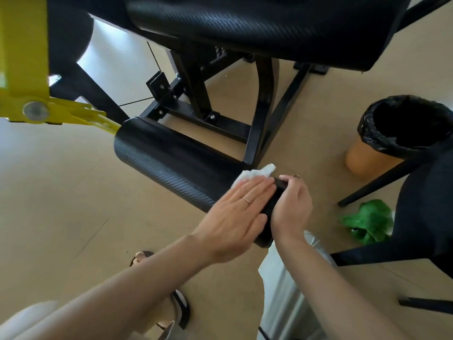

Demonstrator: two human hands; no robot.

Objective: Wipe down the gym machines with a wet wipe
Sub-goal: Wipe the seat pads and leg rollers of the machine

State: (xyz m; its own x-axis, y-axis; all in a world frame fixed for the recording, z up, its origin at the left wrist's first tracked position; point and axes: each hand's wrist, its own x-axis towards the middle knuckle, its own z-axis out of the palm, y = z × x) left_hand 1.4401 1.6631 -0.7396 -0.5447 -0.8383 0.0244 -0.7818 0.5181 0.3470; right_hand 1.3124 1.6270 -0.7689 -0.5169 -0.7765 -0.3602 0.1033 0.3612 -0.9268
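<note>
Hands meet at the near end of the black roller pad [171, 165], and that end is mostly covered. The left hand [235, 214] lies flat with straight fingers, a ring showing, pressing the white wet wipe [255, 174] onto the pad's top; only a crumpled corner of the wipe sticks out past the fingertips, the rest is hidden under the palm. The right hand [290, 204] wraps the pad's end cap, its grip curled round it, thumb on top, fingers out of sight behind. The pad runs far-left to a yellow lever arm [29, 77], cut off by the left edge. Above, the machine's black seat [257, 28] runs out of the top edge and shades the black frame [259, 114] beneath, where the bolts and brackets are hard to read. At right a bin with a black liner [404, 128] stands on the floor [61, 187], partly behind a black chair [426, 217] cut off by the right edge; a green bag [367, 222] lies under it. Bare floor lies left of the pad. A sandalled foot [142, 257] peeks out behind the left forearm.
</note>
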